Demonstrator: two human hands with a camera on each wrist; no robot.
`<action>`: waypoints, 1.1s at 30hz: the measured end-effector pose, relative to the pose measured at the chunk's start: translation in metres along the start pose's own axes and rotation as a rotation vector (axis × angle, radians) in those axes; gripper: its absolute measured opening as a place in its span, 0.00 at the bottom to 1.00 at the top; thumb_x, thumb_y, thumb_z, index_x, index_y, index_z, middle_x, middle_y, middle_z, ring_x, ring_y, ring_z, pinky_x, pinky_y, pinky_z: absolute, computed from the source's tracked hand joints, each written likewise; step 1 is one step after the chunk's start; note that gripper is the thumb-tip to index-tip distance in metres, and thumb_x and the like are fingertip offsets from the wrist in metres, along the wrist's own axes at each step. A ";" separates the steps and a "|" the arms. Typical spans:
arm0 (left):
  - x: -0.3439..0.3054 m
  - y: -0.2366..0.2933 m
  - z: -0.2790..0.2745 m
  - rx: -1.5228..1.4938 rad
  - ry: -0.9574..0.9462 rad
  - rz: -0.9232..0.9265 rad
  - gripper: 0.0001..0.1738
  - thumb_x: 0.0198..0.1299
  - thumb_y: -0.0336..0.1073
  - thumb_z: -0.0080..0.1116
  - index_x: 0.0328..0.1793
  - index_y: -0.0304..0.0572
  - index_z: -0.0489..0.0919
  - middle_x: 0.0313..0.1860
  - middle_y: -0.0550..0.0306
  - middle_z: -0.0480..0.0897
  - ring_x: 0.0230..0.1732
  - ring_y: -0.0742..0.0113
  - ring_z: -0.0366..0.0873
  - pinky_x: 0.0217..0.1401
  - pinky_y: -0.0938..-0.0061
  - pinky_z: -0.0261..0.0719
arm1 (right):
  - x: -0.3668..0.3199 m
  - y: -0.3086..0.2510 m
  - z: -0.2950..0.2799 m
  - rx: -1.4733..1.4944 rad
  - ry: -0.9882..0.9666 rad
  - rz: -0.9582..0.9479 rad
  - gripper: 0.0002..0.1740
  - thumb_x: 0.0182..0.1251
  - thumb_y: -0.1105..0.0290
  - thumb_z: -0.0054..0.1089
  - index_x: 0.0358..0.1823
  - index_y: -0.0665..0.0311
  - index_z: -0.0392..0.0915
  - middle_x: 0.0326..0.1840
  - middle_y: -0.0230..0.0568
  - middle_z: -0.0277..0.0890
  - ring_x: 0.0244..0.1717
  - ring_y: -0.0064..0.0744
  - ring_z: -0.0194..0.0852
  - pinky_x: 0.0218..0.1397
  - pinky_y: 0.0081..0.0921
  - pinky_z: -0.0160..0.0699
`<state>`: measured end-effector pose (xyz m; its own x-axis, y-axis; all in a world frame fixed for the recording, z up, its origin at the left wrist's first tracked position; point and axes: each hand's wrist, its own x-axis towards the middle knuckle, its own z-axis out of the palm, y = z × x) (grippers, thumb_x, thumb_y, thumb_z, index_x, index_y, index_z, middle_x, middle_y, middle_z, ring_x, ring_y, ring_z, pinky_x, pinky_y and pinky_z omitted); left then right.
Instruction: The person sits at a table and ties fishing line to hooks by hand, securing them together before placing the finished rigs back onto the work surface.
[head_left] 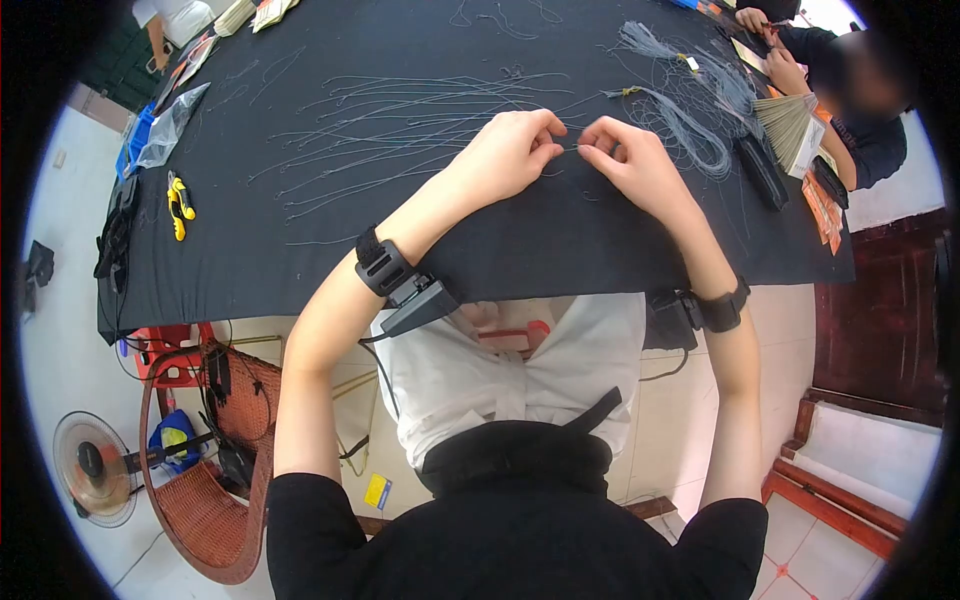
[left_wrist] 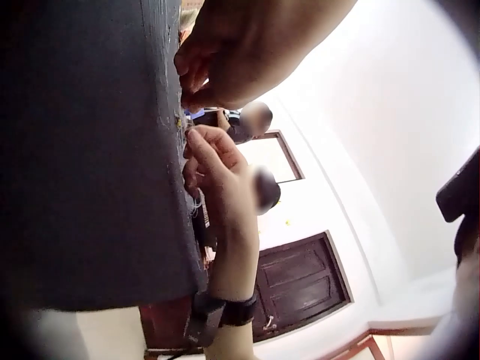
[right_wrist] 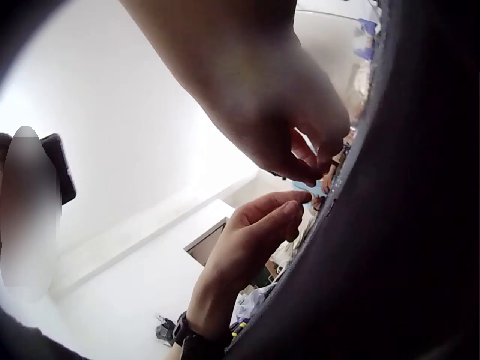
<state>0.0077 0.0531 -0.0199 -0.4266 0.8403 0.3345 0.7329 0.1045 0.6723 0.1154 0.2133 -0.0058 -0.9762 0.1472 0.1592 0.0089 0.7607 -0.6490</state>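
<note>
A black cloth covers the table [head_left: 300,260], and many thin grey strings [head_left: 400,110] lie spread across it. My left hand [head_left: 553,142] and right hand [head_left: 590,147] meet at the middle of the table, fingertips almost touching. Each pinches one thin string [head_left: 570,148] just above the cloth. The left wrist view has my left hand [left_wrist: 187,94] pinching at the cloth's edge, with the right hand [left_wrist: 196,146] close below it. In the right wrist view my right hand [right_wrist: 319,171] pinches too, and the left hand [right_wrist: 298,201] sits curled beneath it. The string is too fine to make out in either wrist view.
A thick bundle of grey strings [head_left: 690,120] lies right of my hands, beside a fanned stack of tags [head_left: 790,128] and a black case [head_left: 765,172]. Another person [head_left: 860,120] works at the far right. Yellow-handled pliers [head_left: 180,205] and a plastic bag [head_left: 172,122] lie left. A wicker chair [head_left: 215,500] stands below.
</note>
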 end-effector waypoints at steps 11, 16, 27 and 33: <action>-0.005 0.012 -0.007 -0.180 -0.001 -0.129 0.10 0.60 0.34 0.52 0.38 0.34 0.79 0.31 0.55 0.81 0.30 0.73 0.76 0.34 0.78 0.75 | -0.036 -0.011 -0.001 -0.044 -0.160 0.010 0.09 0.56 0.70 0.58 0.31 0.69 0.71 0.28 0.43 0.71 0.29 0.36 0.69 0.36 0.29 0.70; -0.014 0.006 -0.017 -0.310 0.021 -0.187 0.11 0.61 0.34 0.53 0.42 0.33 0.79 0.32 0.56 0.81 0.35 0.73 0.78 0.36 0.80 0.76 | -0.024 -0.013 -0.005 -0.083 -0.231 -0.113 0.09 0.58 0.70 0.57 0.31 0.70 0.72 0.26 0.45 0.72 0.28 0.34 0.70 0.33 0.28 0.69; -0.019 -0.007 -0.033 -0.397 0.214 -0.165 0.11 0.60 0.32 0.53 0.47 0.38 0.79 0.35 0.57 0.82 0.39 0.74 0.79 0.39 0.83 0.75 | 0.043 -0.028 -0.015 0.771 -0.454 0.072 0.23 0.59 0.65 0.61 0.52 0.68 0.67 0.25 0.27 0.70 0.20 0.11 0.58 0.19 0.09 0.54; -0.018 -0.008 -0.031 -0.356 0.185 -0.122 0.10 0.58 0.29 0.55 0.45 0.37 0.78 0.38 0.57 0.81 0.37 0.74 0.79 0.41 0.81 0.77 | 0.039 -0.017 0.004 0.773 -0.412 0.119 0.28 0.59 0.67 0.60 0.59 0.70 0.61 0.28 0.32 0.71 0.22 0.12 0.58 0.20 0.10 0.54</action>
<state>-0.0066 0.0205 -0.0110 -0.6107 0.7202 0.3292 0.4557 -0.0204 0.8899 0.0763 0.2030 0.0084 -0.9799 -0.1546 -0.1258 0.1124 0.0927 -0.9893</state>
